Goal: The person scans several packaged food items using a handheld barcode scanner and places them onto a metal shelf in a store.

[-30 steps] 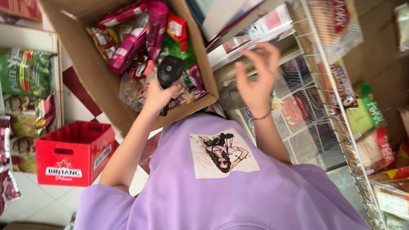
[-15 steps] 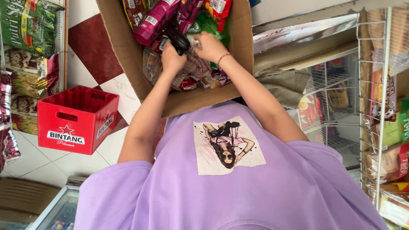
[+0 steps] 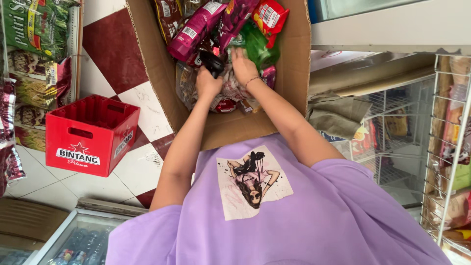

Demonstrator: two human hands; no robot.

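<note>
Snack packets [image 3: 230,88] sit heaped inside the open cardboard box [image 3: 294,73], both hands down in the pile near its middle; left hand [image 3: 208,83] is curled around a small black device [image 3: 212,63], fist closed on it, device poking out past the knuckles toward the far end of the box; right hand [image 3: 244,66] lies just beside it, palm down, fingers spread flat on a crinkly clear-wrapped packet, pressing or steadying it, not visibly pinching anything; the two hands nearly touch, so the packet under them is equally close to both, right hand directly on it; magenta packets [image 3: 196,29] lie slanted just beyond the left hand, long axis running diagonally toward the far box wall; green packet [image 3: 257,46] and red packet [image 3: 270,17] sit beyond the right fingertips; box walls close in on both sides, near wall rests against the purple shirt [image 3: 274,230]; outside the box: red plastic crate [image 3: 91,135] on the tiled floor to the left, wire rack [image 3: 451,147] with goods to the right, both well apart from the hands
</note>
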